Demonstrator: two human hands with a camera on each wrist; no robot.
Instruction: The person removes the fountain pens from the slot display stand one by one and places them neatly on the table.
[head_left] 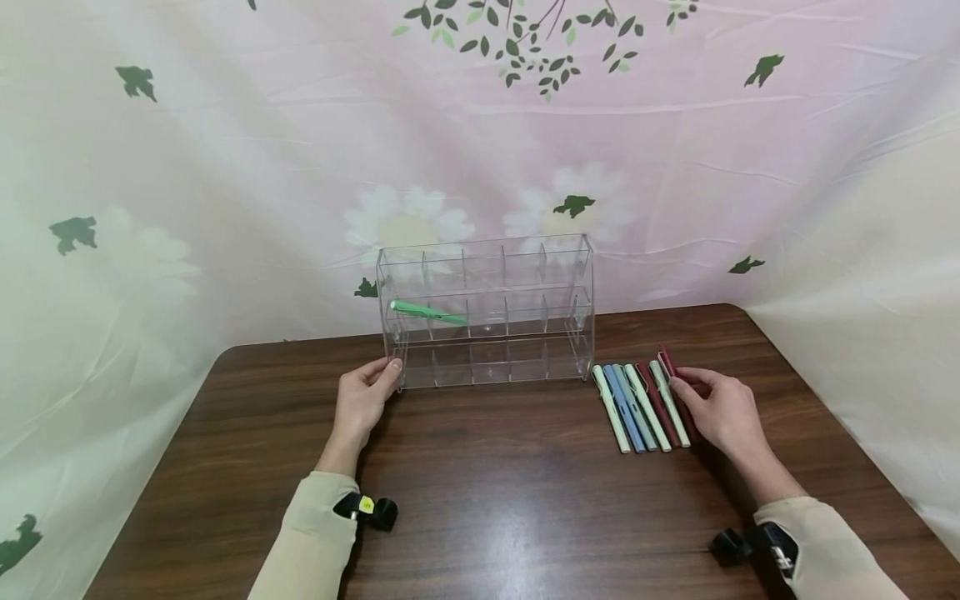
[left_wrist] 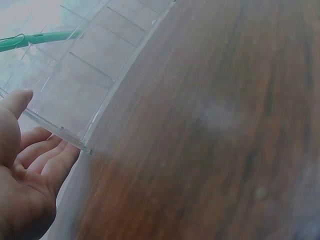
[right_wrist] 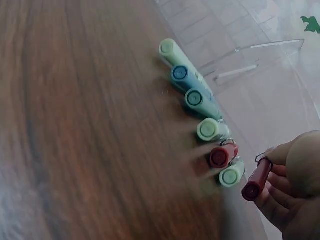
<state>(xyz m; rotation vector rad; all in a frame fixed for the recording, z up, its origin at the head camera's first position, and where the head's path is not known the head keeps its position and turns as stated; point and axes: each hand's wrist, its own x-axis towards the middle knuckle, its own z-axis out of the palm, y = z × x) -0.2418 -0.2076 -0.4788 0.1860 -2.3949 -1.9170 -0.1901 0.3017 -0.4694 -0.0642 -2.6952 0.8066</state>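
My left hand (head_left: 362,402) grips the lower left side of a clear tiered pen rack (head_left: 491,373), its thumb and fingers on either side of the panel. A bright green pen (head_left: 427,312) lies slanted across compartments at the rack's left. Between thumb and fingers, my right hand (head_left: 723,410) pinches a dark red pen (right_wrist: 257,181), held just right of a row of pens. That row on the table holds pale green pens (right_wrist: 207,130), a blue pen (right_wrist: 180,73), a grey-green pen (right_wrist: 195,98) and another dark red pen (right_wrist: 219,157), side by side.
The dark wooden table (head_left: 495,483) has its back edge near a hanging cloth (head_left: 285,167) printed with leaves and flowers. The rack stands close to that cloth, and the pen row lies by its right front corner. Black wrist cameras (head_left: 385,514) sit on both sleeves.
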